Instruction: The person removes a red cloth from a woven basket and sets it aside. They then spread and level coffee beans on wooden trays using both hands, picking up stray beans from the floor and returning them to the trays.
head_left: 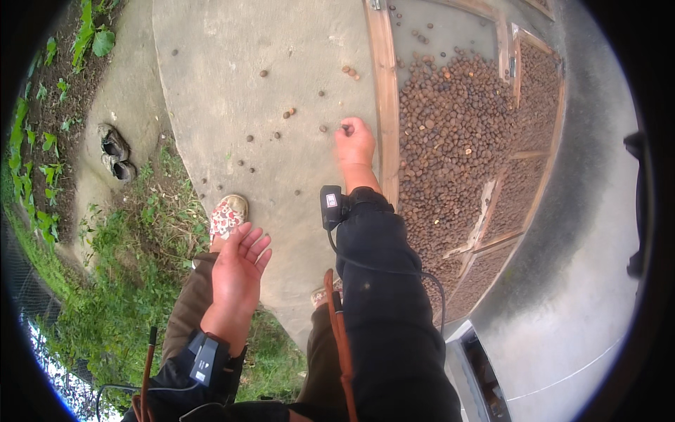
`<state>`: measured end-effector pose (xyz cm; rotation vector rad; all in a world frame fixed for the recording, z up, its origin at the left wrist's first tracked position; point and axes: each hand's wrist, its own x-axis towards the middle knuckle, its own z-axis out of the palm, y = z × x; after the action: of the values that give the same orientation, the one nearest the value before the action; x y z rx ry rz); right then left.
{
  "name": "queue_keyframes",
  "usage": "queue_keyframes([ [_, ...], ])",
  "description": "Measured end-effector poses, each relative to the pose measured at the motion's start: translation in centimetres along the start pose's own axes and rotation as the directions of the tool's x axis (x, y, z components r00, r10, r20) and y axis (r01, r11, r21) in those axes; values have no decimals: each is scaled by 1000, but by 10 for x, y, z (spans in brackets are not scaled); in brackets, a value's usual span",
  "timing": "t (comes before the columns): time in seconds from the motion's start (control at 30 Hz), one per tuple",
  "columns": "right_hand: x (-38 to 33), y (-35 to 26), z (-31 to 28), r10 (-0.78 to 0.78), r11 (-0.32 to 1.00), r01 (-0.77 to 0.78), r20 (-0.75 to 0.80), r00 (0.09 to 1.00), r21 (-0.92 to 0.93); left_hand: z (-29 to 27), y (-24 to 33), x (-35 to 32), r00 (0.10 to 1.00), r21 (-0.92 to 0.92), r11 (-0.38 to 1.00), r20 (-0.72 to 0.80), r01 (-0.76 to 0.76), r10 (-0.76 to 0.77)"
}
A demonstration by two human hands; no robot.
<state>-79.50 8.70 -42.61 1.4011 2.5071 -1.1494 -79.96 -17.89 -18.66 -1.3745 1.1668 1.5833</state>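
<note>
My right hand (354, 149) is low over the concrete slab (218, 84), beside a wooden frame. Its thumb and forefinger pinch a small dark round nut (346, 129). A similar nut (323, 129) lies on the slab just left of those fingers. Palm up, my left hand (239, 273) hovers above my patterned shoe (229, 215); its fingers are loosely curled and apart, and nothing shows in it. Several more brown nuts lie scattered across the slab, among them a close pair (289, 112) and a lighter cluster (350, 72).
At right, wooden-framed beds (389, 105) hold a thick spread of brown nuts (450, 141). A grey wall (583, 232) rises beyond them. On the left are weeds (140, 260), leafy plants (49, 141) and a pair of worn shoes (114, 151). Cables (394, 266) run along my sleeves.
</note>
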Motion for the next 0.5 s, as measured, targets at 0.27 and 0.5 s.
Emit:
queue_keyframes([
  [0.27, 71, -41, -93, 200, 896, -63, -273, 941, 440, -2, 5, 2, 1000, -36, 999, -3, 29, -30],
  [0.5, 77, -67, 7, -437, 831, 376, -63, 897, -410, 0, 18, 1, 998, -81, 996, -43, 37, -41],
])
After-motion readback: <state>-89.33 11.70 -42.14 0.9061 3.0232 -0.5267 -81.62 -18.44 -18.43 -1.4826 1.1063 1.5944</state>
